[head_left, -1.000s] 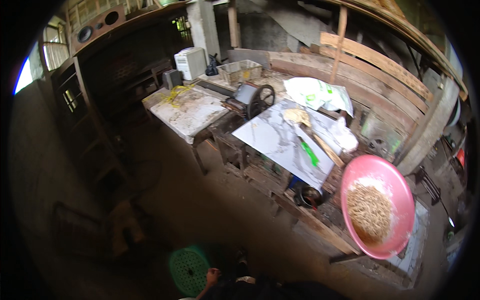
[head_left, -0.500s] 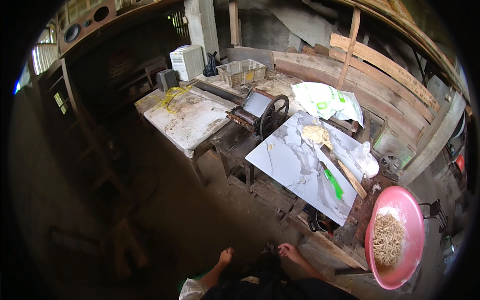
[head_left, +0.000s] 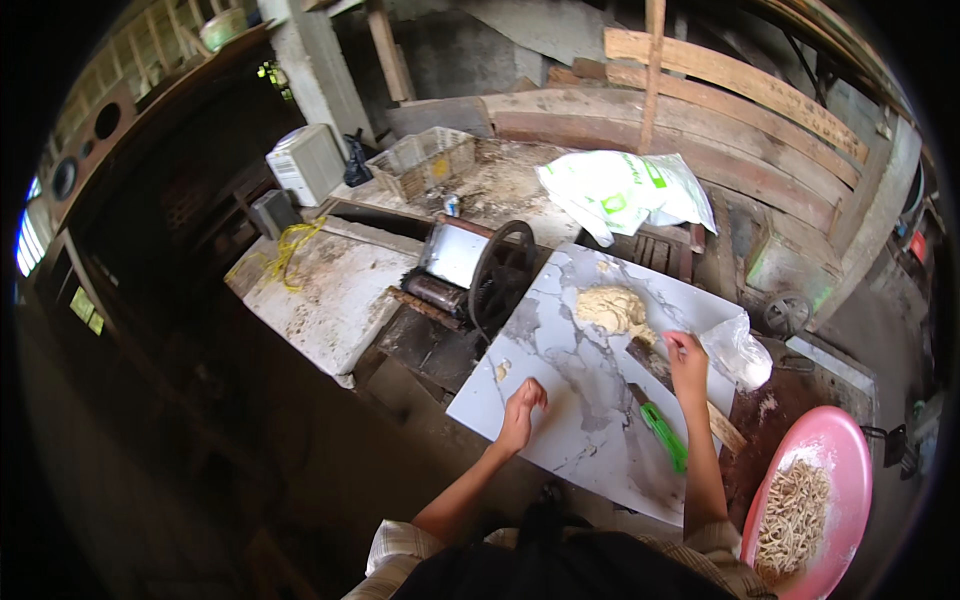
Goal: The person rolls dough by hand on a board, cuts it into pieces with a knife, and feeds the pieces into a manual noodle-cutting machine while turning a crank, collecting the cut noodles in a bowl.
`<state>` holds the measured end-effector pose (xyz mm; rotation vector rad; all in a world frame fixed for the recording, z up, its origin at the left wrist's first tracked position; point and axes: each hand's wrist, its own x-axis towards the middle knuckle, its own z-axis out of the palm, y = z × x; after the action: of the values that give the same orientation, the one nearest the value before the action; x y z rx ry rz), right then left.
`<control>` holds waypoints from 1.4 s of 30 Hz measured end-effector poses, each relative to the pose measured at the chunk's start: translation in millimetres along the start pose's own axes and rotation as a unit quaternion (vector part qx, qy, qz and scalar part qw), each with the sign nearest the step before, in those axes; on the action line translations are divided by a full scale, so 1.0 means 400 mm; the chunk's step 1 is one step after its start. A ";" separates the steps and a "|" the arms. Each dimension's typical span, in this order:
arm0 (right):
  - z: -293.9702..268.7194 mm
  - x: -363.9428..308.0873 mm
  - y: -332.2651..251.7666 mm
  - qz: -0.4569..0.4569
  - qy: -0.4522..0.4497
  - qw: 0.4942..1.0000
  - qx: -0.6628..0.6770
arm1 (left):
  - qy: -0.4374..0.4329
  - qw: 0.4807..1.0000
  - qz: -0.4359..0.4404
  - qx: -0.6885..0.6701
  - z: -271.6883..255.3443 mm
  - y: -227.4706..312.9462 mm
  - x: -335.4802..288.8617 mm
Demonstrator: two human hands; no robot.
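A white, grey-veined slab (head_left: 580, 375) lies on the stand before me. Over its near-left part hovers my left hand (head_left: 521, 410), fingers curled in, with nothing visible in them. My right hand (head_left: 687, 360) hangs over the right part, its fingers loosely bent and apart, close to a lump of pale dough (head_left: 608, 309) but not gripping it. A green-handled knife (head_left: 662, 434) lies below the right hand. Partly behind the right forearm is a wooden stick (head_left: 724, 428). A clear plastic bag with white contents (head_left: 738, 352) sits at the slab's right edge.
A roller machine with a handwheel (head_left: 470, 270) stands left of the slab. The pink basin (head_left: 853, 470) at right holds floured dough strips. Farther back are a white-and-green sack (head_left: 625, 190), a plastic crate (head_left: 423, 163), yellow string (head_left: 287, 255) and a white box-shaped appliance (head_left: 305, 165).
I have come closer to the slab. Both hands have risen from low near my body to above it, the right one near the dough. The dough and knife stay on the slab.
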<state>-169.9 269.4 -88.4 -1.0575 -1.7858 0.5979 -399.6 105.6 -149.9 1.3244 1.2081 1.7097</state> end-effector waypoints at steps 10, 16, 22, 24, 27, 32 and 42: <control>0.133 0.125 0.233 0.124 -0.181 0.967 -0.129 | -0.135 0.935 0.165 0.283 0.183 -0.159 0.439; 0.127 0.124 0.209 0.185 -0.165 0.961 -0.124 | -0.271 0.858 0.302 0.316 0.217 -0.233 0.533; 0.122 0.140 0.170 0.242 -0.099 0.957 -0.125 | -0.277 0.827 0.327 0.365 0.216 -0.249 0.542; 0.123 0.148 0.163 0.251 -0.097 0.954 -0.134 | -0.289 0.840 0.292 0.355 0.217 -0.244 0.543; 0.116 0.145 0.169 0.314 -0.077 0.942 -0.087 | -0.298 0.839 0.289 0.352 0.228 -0.238 0.555; 0.165 0.180 0.132 0.350 -0.084 0.926 0.115 | -0.241 0.838 0.320 0.370 0.205 -0.265 0.563; 0.161 0.154 0.237 0.368 -0.004 0.911 0.187 | -0.188 0.864 0.318 0.342 0.246 -0.246 0.546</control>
<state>-201.3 373.8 -159.6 -1.4368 -1.1578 1.3407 -369.7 362.6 -156.9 2.5881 1.2628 1.3131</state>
